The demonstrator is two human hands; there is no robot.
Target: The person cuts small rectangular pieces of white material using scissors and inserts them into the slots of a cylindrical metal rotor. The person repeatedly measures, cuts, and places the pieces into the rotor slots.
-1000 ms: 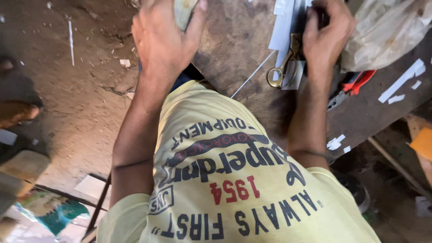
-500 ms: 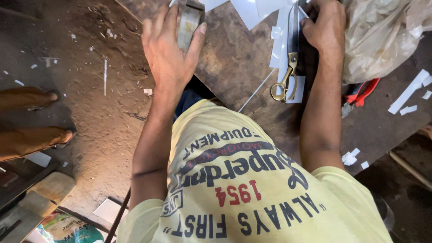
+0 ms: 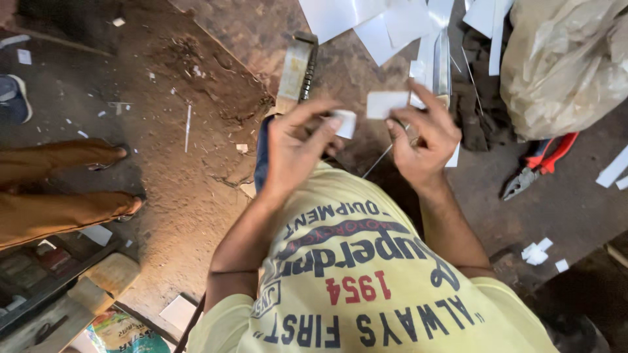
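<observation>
Fingers [image 3: 418, 124] pinching white card [image 3: 386, 103], pliers [image 3: 540, 163] beside plastic bag [image 3: 562, 65]

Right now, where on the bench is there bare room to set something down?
Bare bench lies between the red-handled pliers and the white scraps. It is crowded ahead of both hands, with white sheets and the plastic bag.

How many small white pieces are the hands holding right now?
2. The left hand pinches one small white piece at its fingertips; the right hand holds a flat rectangular piece just beside it. Fingers may hide more; loose white sheets lie beyond.
</observation>
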